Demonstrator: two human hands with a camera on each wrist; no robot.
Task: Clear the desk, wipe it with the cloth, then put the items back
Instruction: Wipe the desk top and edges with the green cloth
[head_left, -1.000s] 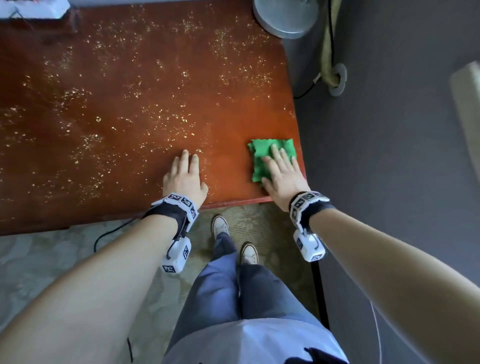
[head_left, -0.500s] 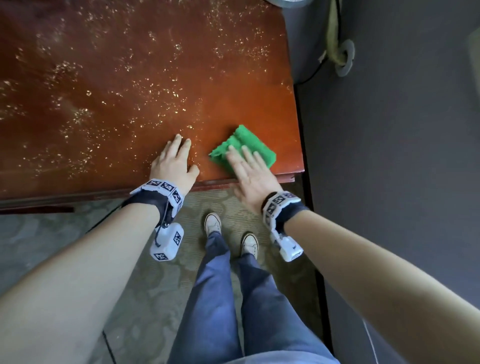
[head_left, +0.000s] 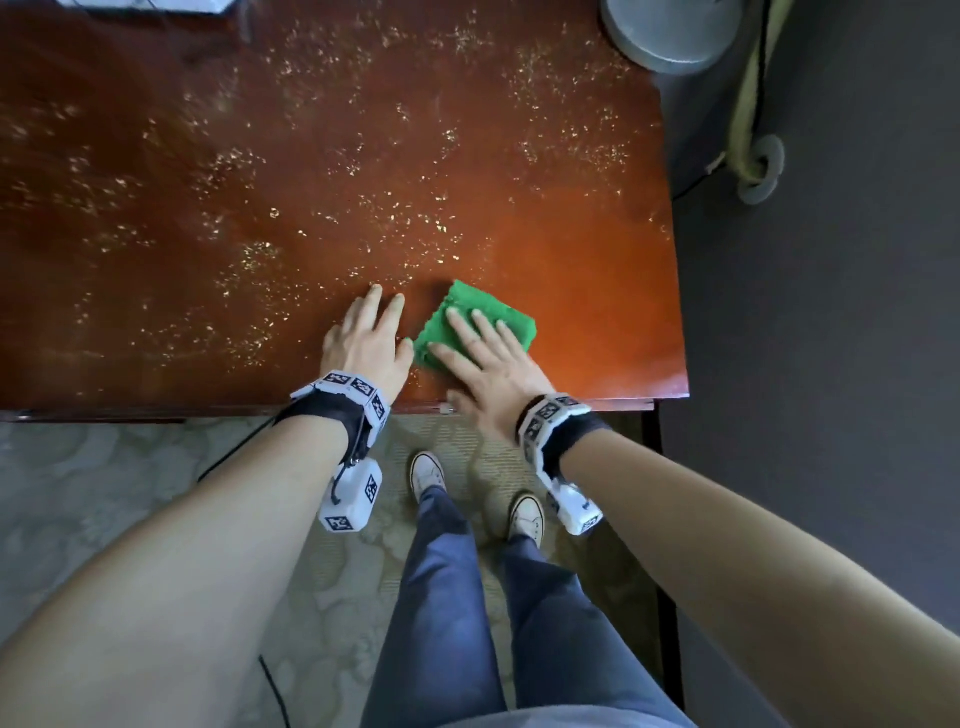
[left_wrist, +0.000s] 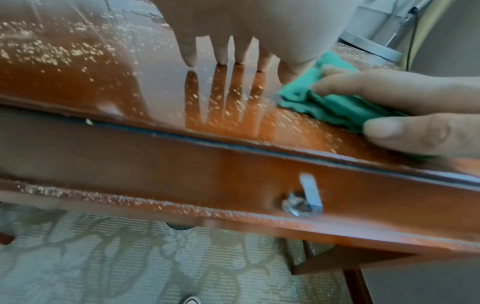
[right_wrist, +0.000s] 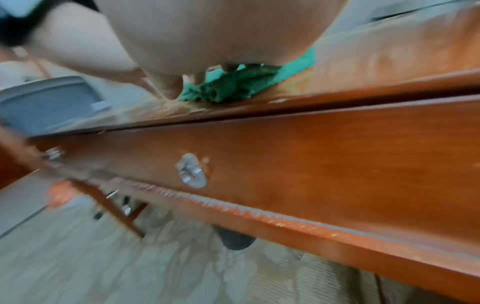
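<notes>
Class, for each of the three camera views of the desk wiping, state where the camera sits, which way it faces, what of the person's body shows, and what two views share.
Head: above, looking down at the desk; both arms, legs and shoes show, left hand flat, right hand pressing the cloth.
Left wrist: below the left hand, facing along its fingers across the desktop toward the cloth.
Right wrist: below the right hand, facing the desk's front edge, blurred.
Shared: both wrist views show the green cloth and the desk's front rail.
</notes>
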